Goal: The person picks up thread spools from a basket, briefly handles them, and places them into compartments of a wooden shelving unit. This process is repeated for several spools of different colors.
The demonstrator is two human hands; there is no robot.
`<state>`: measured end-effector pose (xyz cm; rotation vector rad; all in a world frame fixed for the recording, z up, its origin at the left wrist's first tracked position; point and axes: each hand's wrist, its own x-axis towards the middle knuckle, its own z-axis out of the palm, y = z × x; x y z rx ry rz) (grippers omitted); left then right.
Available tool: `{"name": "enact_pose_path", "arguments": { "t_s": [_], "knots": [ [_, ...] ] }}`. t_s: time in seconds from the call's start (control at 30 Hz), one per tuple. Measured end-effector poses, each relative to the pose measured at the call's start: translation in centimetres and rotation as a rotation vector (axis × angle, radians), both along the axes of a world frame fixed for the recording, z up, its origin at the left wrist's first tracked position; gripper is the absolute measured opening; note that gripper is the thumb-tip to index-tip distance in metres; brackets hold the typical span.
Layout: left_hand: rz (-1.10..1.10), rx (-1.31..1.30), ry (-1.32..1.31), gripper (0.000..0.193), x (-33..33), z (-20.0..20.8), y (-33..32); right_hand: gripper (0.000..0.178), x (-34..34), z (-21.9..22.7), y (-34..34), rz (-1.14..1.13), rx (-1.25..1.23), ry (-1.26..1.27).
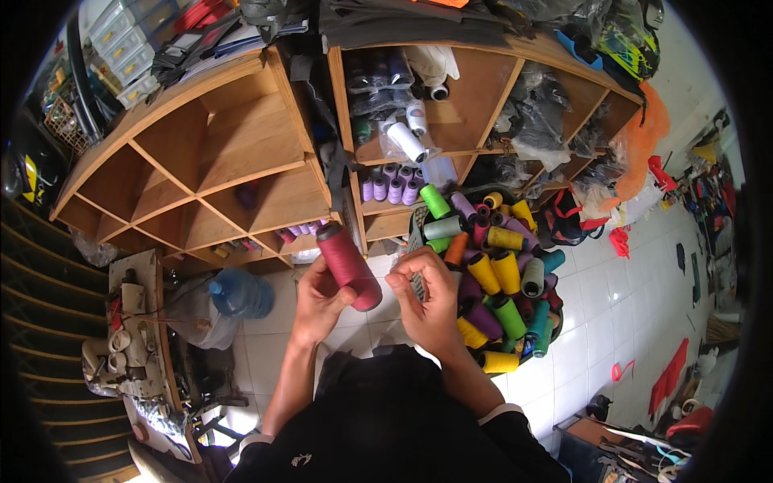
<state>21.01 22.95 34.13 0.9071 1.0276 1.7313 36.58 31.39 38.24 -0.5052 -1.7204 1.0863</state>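
My left hand (320, 304) is wrapped round a dark red spool of thread (350, 267), held tilted in front of me with its dark top end pointing up and left. To its right, my right hand (427, 294) pinches a thin thread end between thumb and fingertips. A fine strand of the thread (374, 278) runs across from the spool to those fingers. Just beyond my right hand stands a heaped basket (416, 233) of thread spools in yellow, green, purple, teal, orange and red.
Wooden cubby shelves (201, 193) stand ahead, some holding lilac spools (390, 189) and plastic-wrapped bundles. A blue water jug (241, 293) sits on the tiled floor at left, beside a sewing machine (133, 358). Red fabric scraps (669, 376) lie on the floor at right.
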Motion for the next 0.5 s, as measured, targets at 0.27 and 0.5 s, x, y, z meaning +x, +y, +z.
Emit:
{"name": "enact_pose_path", "arguments": {
  "t_s": [0.27,0.5],
  "knots": [
    [0.021,0.021,-0.096,0.070,0.7,0.2,0.2,0.012,0.4,0.5,0.2,-0.012,0.078,-0.088],
    [-0.045,-0.067,-0.261,0.066,2.6,4.2,0.3,0.012,-0.9,-1.0,0.5,0.060,-0.063,-0.078]
  ]
}}
